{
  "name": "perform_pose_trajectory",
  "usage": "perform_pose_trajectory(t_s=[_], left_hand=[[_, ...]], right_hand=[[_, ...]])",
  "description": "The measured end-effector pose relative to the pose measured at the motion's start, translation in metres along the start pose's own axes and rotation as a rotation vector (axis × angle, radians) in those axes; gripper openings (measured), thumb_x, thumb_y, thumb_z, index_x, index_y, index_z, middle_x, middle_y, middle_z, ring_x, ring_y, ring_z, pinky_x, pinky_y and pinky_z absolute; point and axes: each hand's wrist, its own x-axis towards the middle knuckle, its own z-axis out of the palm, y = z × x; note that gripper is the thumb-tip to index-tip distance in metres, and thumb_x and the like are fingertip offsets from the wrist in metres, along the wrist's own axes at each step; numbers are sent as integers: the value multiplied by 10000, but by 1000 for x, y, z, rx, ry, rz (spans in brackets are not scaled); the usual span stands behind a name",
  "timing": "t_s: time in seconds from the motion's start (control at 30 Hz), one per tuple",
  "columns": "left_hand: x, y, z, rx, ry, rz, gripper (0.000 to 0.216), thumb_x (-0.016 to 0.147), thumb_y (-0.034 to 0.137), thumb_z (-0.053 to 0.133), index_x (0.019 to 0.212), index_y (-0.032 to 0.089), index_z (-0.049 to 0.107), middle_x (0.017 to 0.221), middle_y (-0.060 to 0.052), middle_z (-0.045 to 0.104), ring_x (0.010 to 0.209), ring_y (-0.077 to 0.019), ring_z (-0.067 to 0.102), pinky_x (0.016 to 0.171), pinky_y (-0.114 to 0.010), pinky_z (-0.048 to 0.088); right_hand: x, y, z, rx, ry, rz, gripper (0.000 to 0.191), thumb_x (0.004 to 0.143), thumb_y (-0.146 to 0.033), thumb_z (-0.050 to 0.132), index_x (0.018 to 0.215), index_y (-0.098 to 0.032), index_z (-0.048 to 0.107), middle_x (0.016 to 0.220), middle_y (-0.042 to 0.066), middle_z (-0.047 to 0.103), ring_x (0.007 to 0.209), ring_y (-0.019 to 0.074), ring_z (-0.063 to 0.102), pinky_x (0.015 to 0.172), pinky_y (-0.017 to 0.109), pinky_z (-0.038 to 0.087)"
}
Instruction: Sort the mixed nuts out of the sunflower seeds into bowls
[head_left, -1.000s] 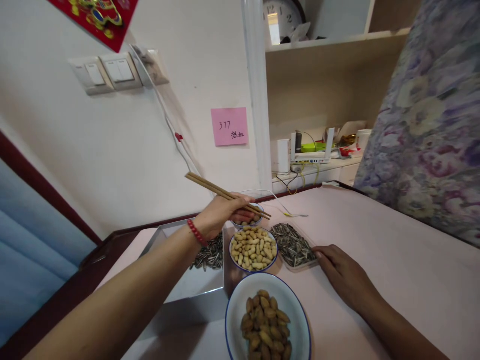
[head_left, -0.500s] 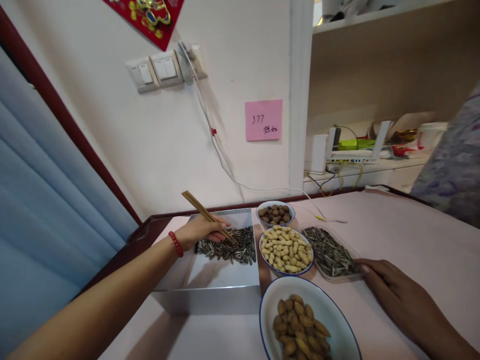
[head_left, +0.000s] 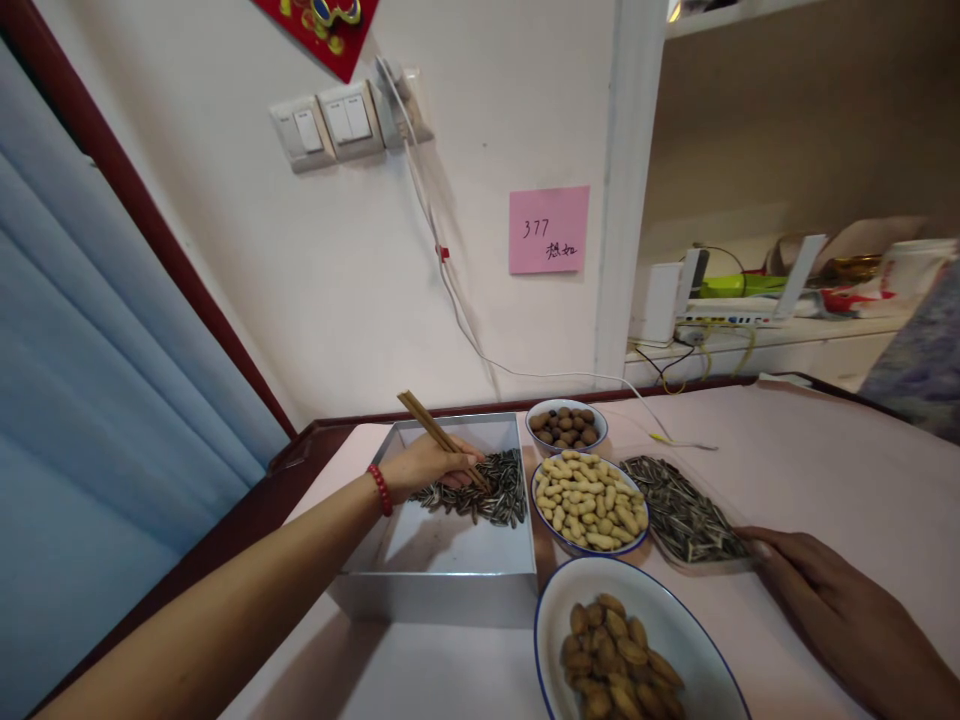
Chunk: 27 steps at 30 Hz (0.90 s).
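My left hand, with a red bead bracelet at the wrist, is closed around a pair of wooden chopsticks. Their lower tips reach into dark striped sunflower seeds lying at the far right of a shallow metal box. On the other side, my right hand grips the near right edge of a clear shallow container, fingers partly hidden beneath it. More sunflower seeds fill that container. Between the hands stands a bowl of peanuts.
Behind the peanuts is a bowl of round brown nuts. A larger blue-rimmed bowl of long brown nuts sits in front. A white cable runs down the wall onto the table. A router stands on the shelf.
The whole scene has shifted right in view as the camera turned slightly left. Both hands keep their grips, and the chopstick tips stay among the seeds.
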Motion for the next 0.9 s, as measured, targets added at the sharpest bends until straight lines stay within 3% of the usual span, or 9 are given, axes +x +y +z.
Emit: perform_pose_trajectory(t_s=[0.5,0.9], left_hand=[[11,-11,1,72,19,48,123,798,184,693,891,159,769,752,-47,781,679,-171,714,687,-266,575],[13,-12,4,104,100,54,73,788,185,699,723,155,715,643,-20,735,644,-178,705,652,-267,576]], right_hand=[[0,-4,-2,14,-40,41,525,861,-679,378,1082,-307,676,1238,35,656,1183,258,584,1053,430,435],[1,2,-1,9,-34,13,550,859,-686,384,1077,-277,680,1229,52,662,1153,262,603,1027,444,461]])
